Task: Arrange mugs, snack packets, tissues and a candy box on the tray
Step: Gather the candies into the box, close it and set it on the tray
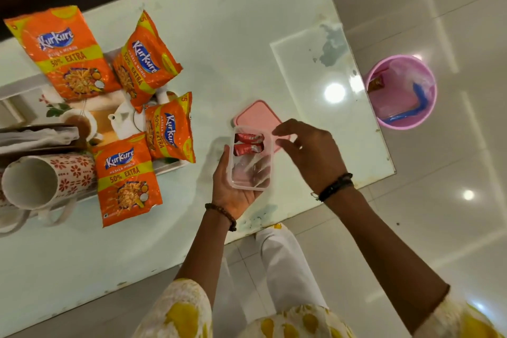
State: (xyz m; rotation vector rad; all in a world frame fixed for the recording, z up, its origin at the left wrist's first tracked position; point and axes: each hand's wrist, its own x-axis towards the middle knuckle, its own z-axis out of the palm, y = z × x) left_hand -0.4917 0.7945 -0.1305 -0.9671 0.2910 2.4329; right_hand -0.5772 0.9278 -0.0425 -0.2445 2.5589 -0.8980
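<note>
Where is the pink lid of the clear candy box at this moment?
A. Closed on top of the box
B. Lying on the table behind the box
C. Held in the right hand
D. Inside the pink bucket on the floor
B: the pink lid lies flat on the table just beyond the open candy box, which the left hand holds, while the right hand hovers empty above it.

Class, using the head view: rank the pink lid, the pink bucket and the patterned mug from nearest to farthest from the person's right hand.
1. Pink lid: on the table, just beyond the right hand.
2. Pink bucket: on the floor, off the table's right edge.
3. Patterned mug: lying on its side, far left.
</note>
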